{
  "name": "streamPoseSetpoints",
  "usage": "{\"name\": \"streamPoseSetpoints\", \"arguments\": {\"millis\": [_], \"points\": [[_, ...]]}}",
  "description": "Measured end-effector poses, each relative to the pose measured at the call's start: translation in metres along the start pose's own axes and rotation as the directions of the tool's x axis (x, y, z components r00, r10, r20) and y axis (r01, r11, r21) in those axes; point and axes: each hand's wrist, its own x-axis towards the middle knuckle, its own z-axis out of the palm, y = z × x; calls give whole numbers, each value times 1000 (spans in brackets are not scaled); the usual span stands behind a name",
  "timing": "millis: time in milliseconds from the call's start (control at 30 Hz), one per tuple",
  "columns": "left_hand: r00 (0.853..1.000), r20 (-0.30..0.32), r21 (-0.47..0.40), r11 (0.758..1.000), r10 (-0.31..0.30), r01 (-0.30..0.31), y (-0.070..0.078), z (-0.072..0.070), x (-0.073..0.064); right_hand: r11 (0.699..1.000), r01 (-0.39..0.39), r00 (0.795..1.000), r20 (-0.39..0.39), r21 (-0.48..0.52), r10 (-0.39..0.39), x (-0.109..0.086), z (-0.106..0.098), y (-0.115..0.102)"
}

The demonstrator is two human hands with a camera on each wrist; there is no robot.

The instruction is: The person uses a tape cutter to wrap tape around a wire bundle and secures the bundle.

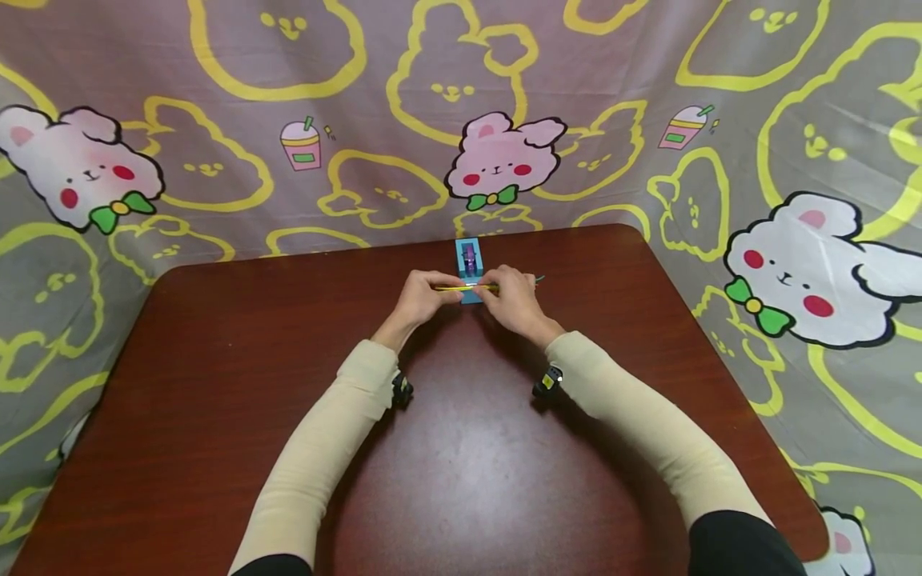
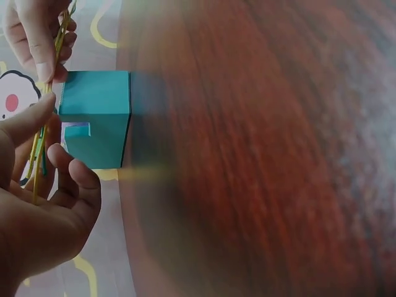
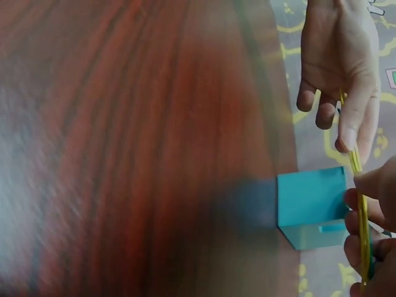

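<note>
A bundle of thin yellow and green strands (image 1: 452, 288) stretches sideways between both hands. My left hand (image 1: 419, 300) pinches it between thumb and fingers, and my right hand (image 1: 515, 298) pinches it close beside. In the left wrist view the left hand (image 2: 43, 198) shows the strands (image 2: 62, 37) running up to the other hand. Just under the fingers, a teal box (image 1: 459, 254) stands at the far side of the table with something purple (image 1: 470, 260) inside its upper part. The right wrist view shows the box's teal front (image 3: 312, 195) beside the right hand (image 3: 380, 192).
The dark red-brown table (image 1: 238, 400) reaches to a patterned cloth (image 1: 389, 104) hung behind and along both sides. Wrist cameras (image 1: 549, 381) sit on the inner side of both sleeves.
</note>
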Motion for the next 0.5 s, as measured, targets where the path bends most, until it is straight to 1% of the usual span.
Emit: {"name": "streamPoseSetpoints", "arguments": {"millis": [167,333,500], "points": [[999,19,-18,999,-28,28,-2,-3,0,1000,-6,998,-62,-5,6,-3,8,2],[998,35,-6,999,-49,49,-2,-7,1,1000,-4,997,-83,-6,3,-4,13,4],[997,39,-3,997,-72,72,0,-9,4,1000,18,994,-103,-2,-18,-5,13,5]]}}
